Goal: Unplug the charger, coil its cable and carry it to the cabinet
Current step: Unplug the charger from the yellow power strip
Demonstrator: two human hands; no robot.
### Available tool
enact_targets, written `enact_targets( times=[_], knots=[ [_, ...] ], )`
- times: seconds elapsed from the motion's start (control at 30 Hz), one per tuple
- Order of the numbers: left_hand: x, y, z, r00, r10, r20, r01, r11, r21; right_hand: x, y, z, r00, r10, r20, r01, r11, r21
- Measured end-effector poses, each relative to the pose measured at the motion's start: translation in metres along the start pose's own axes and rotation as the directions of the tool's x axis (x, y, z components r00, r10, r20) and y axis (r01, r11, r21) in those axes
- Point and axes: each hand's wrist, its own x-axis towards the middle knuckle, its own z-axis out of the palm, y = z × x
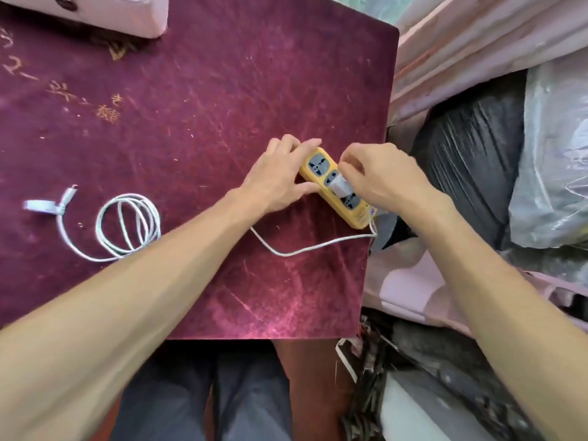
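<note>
A yellow power strip (319,163) with grey sockets lies near the right edge of the maroon table (191,122). A small white charger (338,186) sits in its middle socket. My right hand (381,176) pinches the charger from the right. My left hand (280,173) presses on the strip's left side and far end. The charger's white cable (127,224) lies in a loose coil at the left, its connector end (70,192) beside a pale strap.
A white lead (311,248) runs from the strip's near end across the table. A pale pink box (121,14) stands at the far left. Pink fabric, a black bag (471,154) and clear plastic bags (553,154) crowd the right side.
</note>
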Motion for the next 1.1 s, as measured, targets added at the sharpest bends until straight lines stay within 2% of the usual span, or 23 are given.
enact_targets(
  times=[0.07, 0.2, 0.4, 0.53, 0.7, 0.83, 1.1],
  knots=[
    [0.004, -0.009, 0.008, 0.999, 0.020, -0.026, -0.021, 0.999, -0.036, 0.005, 0.004, 0.008, 0.999, 0.009, 0.054, -0.005, 0.998, -0.058],
    [0.006, -0.020, 0.018, 0.993, 0.053, -0.107, -0.063, 0.993, -0.096, 0.011, 0.006, 0.014, 0.999, -0.008, 0.033, 0.011, 0.995, -0.101],
    [0.006, -0.022, 0.025, 0.984, 0.079, -0.157, -0.085, 0.996, -0.028, 0.013, -0.002, 0.005, 0.994, -0.079, 0.076, 0.098, 0.954, -0.283],
    [0.006, -0.019, 0.032, 0.983, 0.058, -0.172, -0.047, 0.997, 0.068, 0.020, -0.009, 0.002, 0.986, -0.108, 0.131, 0.154, 0.893, -0.422],
    [0.006, -0.022, 0.035, 0.978, 0.080, -0.192, -0.065, 0.995, 0.079, 0.026, -0.019, 0.004, 0.971, -0.127, 0.201, 0.219, 0.803, -0.554],
    [0.006, -0.024, 0.036, 0.979, 0.086, -0.187, -0.071, 0.994, 0.084, 0.031, -0.024, 0.008, 0.958, -0.114, 0.263, 0.256, 0.755, -0.603],
    [0.006, -0.024, 0.036, 0.979, 0.078, -0.190, -0.065, 0.995, 0.070, 0.037, -0.029, 0.011, 0.927, -0.048, 0.373, 0.281, 0.747, -0.603]
  ],
)
